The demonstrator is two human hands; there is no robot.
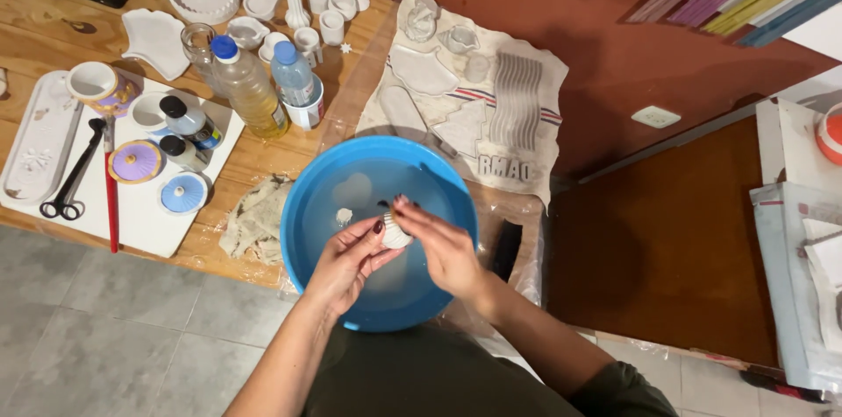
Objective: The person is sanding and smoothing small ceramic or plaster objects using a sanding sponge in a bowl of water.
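- Head view: we see both hands over the blue basin [307, 206] at the table edge; left hand [346, 263] curls its fingers round a small white ribbed piece [396, 233]; right hand [443, 246] pinches the same piece from the other side.
- Nearby: crumpled cloth [254, 220] just left of basin; two plastic bottles [263, 84] behind it; black scissors [74, 176] far left on a white tray [39, 141].

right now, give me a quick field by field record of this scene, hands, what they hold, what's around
left hand: grips a small white ribbed piece over the basin
right hand: fingers on the same piece, from the other side
basin: blue round bowl with water, on the wooden table
left of basin: crumpled cloth, white board with scissors and small lidded pots
behind basin: two plastic bottles, white cast pieces, cloth with moulds
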